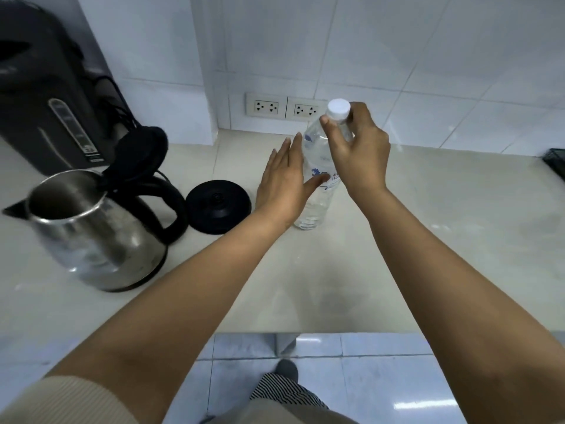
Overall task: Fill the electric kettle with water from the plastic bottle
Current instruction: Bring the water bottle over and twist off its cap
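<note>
A clear plastic bottle [318,154] with a white cap [338,109] stands upright on the pale countertop [428,240], holding water. My right hand [360,154] is at its neck, thumb and fingers pinched around the cap. My left hand [284,182] is flat and open against the bottle's left side, fingers straight, thumb touching the label. A steel electric kettle [91,234] with a black handle stands at the left, its black lid [140,151] flipped up and its mouth open. Its round black base [218,206] lies between the kettle and the bottle.
A large dark hot-water dispenser [52,96] stands at the back left behind the kettle. Two wall sockets [286,106] sit in the white tiled wall behind the bottle. A black object [555,162] pokes in at the right edge. The counter's front edge runs below my forearms.
</note>
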The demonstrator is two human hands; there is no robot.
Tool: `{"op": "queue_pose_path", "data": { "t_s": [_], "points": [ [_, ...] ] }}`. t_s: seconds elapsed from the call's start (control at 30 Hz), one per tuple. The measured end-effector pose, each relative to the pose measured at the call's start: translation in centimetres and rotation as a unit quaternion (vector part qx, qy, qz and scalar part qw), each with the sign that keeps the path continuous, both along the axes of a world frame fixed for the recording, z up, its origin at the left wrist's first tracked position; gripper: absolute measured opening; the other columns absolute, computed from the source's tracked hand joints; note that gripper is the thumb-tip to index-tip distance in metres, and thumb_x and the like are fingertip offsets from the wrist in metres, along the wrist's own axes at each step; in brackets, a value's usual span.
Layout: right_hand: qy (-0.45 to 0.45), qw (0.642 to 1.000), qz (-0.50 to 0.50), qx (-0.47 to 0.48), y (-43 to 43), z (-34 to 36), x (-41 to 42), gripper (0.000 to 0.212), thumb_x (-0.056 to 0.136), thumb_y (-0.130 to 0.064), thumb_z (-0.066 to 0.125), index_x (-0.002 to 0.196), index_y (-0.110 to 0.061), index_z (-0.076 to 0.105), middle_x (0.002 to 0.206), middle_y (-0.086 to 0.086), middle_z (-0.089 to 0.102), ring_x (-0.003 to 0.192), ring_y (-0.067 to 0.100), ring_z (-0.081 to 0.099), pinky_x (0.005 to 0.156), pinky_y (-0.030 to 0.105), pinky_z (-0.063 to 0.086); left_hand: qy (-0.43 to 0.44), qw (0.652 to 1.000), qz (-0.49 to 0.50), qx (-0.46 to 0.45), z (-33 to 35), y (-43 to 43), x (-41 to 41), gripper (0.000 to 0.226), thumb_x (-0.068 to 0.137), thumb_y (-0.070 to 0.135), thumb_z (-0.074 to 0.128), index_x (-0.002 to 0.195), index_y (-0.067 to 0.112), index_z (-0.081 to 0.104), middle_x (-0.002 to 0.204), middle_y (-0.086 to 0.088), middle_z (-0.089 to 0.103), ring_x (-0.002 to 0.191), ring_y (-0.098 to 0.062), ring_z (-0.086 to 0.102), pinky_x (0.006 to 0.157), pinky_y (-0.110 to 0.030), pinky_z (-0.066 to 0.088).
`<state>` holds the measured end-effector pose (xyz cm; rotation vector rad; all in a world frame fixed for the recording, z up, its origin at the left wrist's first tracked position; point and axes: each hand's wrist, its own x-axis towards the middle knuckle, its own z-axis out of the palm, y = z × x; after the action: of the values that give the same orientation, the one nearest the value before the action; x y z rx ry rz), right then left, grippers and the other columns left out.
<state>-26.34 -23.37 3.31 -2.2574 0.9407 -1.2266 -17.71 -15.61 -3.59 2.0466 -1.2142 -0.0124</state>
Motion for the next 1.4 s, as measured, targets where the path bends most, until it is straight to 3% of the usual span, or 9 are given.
{"op": "queue_pose_path", "data": {
  "t_s": [0.23, 0.4, 0.5, 0.63, 0.8, 1.03, 1.23, 1.3, 1.4],
  "points": [
    [-0.023, 0.998, 0.035, 0.054, 8.0, 0.2, -0.2, 0.035, 0.085, -0.046, 0.062, 0.097, -0.013, 0.06, 0.083, -0.008, 0.068, 0.083, 0.021, 0.065, 0.075, 0.041, 0.051, -0.01, 1.0, 0.006, 0.004, 0.9, 10.1, -0.9, 0.091, 0.089, 0.057, 0.055, 0.154, 0.008, 0.016, 0.16, -0.012, 0.022, 0.149, -0.02, 0.017, 0.121, -0.031, 0.009],
    [-0.028, 0.998, 0.06, 0.025, 13.3, 0.3, 0.5, 0.034, 0.085, -0.046, 0.062, 0.096, -0.013, 0.06, 0.08, -0.006, 0.067, 0.08, 0.025, 0.064, 0.071, 0.042, 0.051, -0.013, 1.0, 0.024, -0.009, 1.4, 15.9, -0.9, 0.09, 0.088, 0.055, 0.057, 0.154, 0.007, 0.017, 0.16, -0.01, 0.024, 0.148, -0.02, 0.018, 0.121, -0.034, 0.012],
    [-0.033, 0.997, 0.071, 0.014, 15.3, 0.4, 0.8, 0.034, 0.085, -0.045, 0.063, 0.094, -0.012, 0.059, 0.074, -0.008, 0.061, 0.075, 0.027, 0.062, 0.066, 0.04, 0.048, -0.018, 0.999, 0.033, -0.014, 1.7, 18.2, -0.5, 0.09, 0.088, 0.055, 0.057, 0.153, 0.007, 0.019, 0.159, -0.01, 0.024, 0.148, -0.02, 0.018, 0.121, -0.035, 0.014],
    [-0.031, 0.995, 0.089, 0.015, 17.2, 0.5, 1.4, 0.036, 0.086, -0.045, 0.063, 0.097, -0.012, 0.06, 0.077, -0.003, 0.067, 0.076, 0.026, 0.063, 0.067, 0.039, 0.049, -0.03, 0.998, 0.054, -0.007, 1.6, 20.4, 0.3, 0.092, 0.086, 0.06, 0.053, 0.154, 0.01, 0.017, 0.16, -0.01, 0.022, 0.149, -0.021, 0.017, 0.121, -0.032, 0.013],
    [-0.012, 0.994, 0.107, 0.006, 18.8, 0.3, 2.0, 0.037, 0.086, -0.048, 0.063, 0.101, -0.013, 0.06, 0.083, -0.002, 0.069, 0.08, 0.025, 0.065, 0.069, 0.039, 0.051, -0.012, 0.998, 0.058, -0.009, 1.1, 22.0, 0.8, 0.093, 0.086, 0.062, 0.053, 0.154, 0.011, 0.015, 0.159, -0.009, 0.026, 0.147, -0.02, 0.021, 0.119, -0.041, 0.023],
    [0.077, 0.993, 0.087, -0.02, 17.4, 1.3, 2.3, 0.044, 0.085, -0.059, 0.055, 0.101, -0.018, 0.059, 0.098, -0.004, 0.072, 0.098, 0.022, 0.067, 0.077, 0.04, 0.053, -0.022, 0.998, 0.05, -0.03, 2.6, 20.7, 0.4, 0.095, 0.085, 0.052, 0.065, 0.153, 0.007, 0.016, 0.157, -0.012, 0.027, 0.146, -0.024, 0.023, 0.118, -0.04, 0.025],
    [0.207, 0.966, 0.036, -0.15, 16.6, 4.4, 3.2, 0.054, 0.085, -0.067, 0.047, 0.097, -0.015, 0.057, 0.088, 0.005, 0.06, 0.084, 0.029, 0.055, 0.061, 0.033, 0.036, 0.011, 0.995, 0.058, -0.086, 4.4, 17.9, 0.1, 0.09, 0.081, 0.048, 0.071, 0.147, 0.004, 0.029, 0.144, -0.011, 0.043, 0.135, -0.025, 0.039, 0.109, -0.034, 0.034],
    [0.286, 0.947, 0.021, -0.144, 16.7, 5.7, 3.7, 0.048, 0.089, -0.062, 0.046, 0.097, -0.015, 0.054, 0.082, 0.007, 0.053, 0.077, 0.031, 0.048, 0.062, 0.033, 0.034, 0.013, 0.993, 0.071, -0.098, 4.5, 17.3, 0.0, 0.091, 0.079, 0.046, 0.074, 0.146, 0.001, 0.031, 0.14, -0.013, 0.046, 0.132, -0.027, 0.041, 0.107, -0.032, 0.033],
    [0.311, 0.939, 0.068, -0.13, 16.2, 5.9, 4.3, 0.036, 0.093, -0.053, 0.046, 0.086, -0.018, 0.041, 0.07, 0.006, 0.045, 0.073, 0.032, 0.045, 0.061, 0.033, 0.032, 0.031, 0.992, 0.08, -0.094, 4.2, 16.9, 0.5, 0.09, 0.077, 0.044, 0.077, 0.144, 0.002, 0.034, 0.136, -0.012, 0.047, 0.126, -0.027, 0.045, 0.104, -0.033, 0.036]
  ]
}}
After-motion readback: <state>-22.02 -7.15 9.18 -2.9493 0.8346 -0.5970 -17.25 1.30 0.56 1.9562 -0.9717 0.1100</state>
